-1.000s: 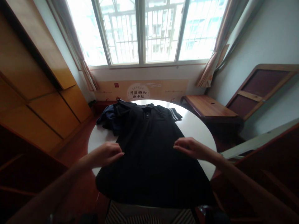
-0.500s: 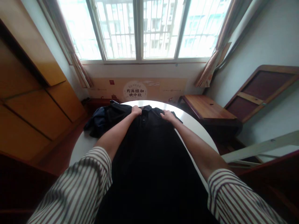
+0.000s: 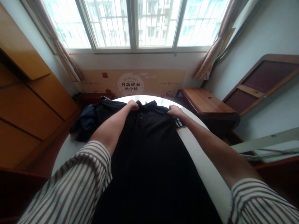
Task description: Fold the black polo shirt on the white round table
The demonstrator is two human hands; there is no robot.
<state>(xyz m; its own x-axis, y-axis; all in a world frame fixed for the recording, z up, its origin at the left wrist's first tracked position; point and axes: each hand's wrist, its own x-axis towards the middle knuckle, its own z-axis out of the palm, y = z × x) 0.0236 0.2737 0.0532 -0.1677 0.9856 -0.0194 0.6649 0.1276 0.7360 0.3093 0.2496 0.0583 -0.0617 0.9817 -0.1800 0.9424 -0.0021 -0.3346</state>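
Observation:
A black polo shirt [image 3: 154, 149] lies spread over the round white table [image 3: 203, 174], its collar and buttoned placket toward the far edge. My left hand [image 3: 132, 105] is closed on the shirt beside the left of the collar. At the shoulder on the right, my right hand [image 3: 174, 111] pinches the fabric. Just below that hand, a sleeve end with white stripes shows. The lower part of the shirt runs out of view toward me. A heap of dark clothes [image 3: 87, 121] lies left of the shirt, partly behind my left forearm.
A wooden side table [image 3: 206, 101] stands beyond the table at the right, near a leaning wooden panel [image 3: 251, 90]. Wooden cabinets [image 3: 21, 115] line the left wall. A printed banner [image 3: 149, 82] runs below the barred window [image 3: 154, 25].
My right hand has shifted right along the shoulder, and the striped sleeve end has come into view. The collar lies more spread. The camera view has shifted slightly.

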